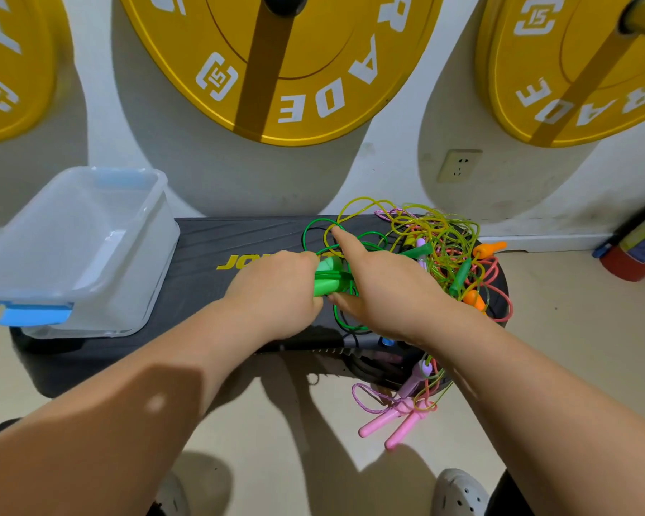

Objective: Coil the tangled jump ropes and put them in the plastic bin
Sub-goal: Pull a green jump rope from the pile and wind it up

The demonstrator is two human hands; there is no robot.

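A tangle of jump ropes (440,247) in yellow, green, pink and orange lies on the right end of a black step platform (202,255). My left hand (276,288) grips a pair of bright green handles (330,277) held together at the platform's middle. My right hand (380,284) rests just right of them, index finger stretched out toward the green cord loops (313,232), other fingers curled at the cord by the handles. Two pink handles (391,422) hang off the front edge. A clear plastic bin (79,247) with blue latches sits on the platform's left end, nothing in it.
Yellow weight plates (298,68) hang on the white wall behind the platform. A wall socket (458,165) is at the right. A red object (633,255) stands on the floor at far right. My shoes (458,493) are on the beige floor below.
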